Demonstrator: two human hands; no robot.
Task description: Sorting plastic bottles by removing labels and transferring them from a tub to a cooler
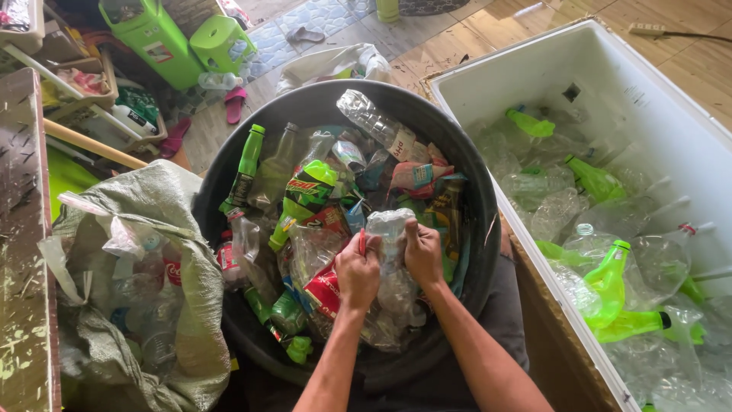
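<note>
Both my hands grip one crumpled clear plastic bottle (390, 229) over a big black tub (465, 164) heaped with crushed bottles. My left hand (357, 271) is closed on the bottle's left side, with a bit of red label or cap showing by its fingers. My right hand (424, 252) is closed on the bottle's right side. Green bottles (305, 194) and labelled clear ones lie around and under the held bottle.
A white open box (534, 72) on the right holds clear and green bottles (610, 278). A woven sack (164, 202) of plastic bottles sits at the left. Green plastic stools (164, 42), sandals and clutter lie on the floor beyond.
</note>
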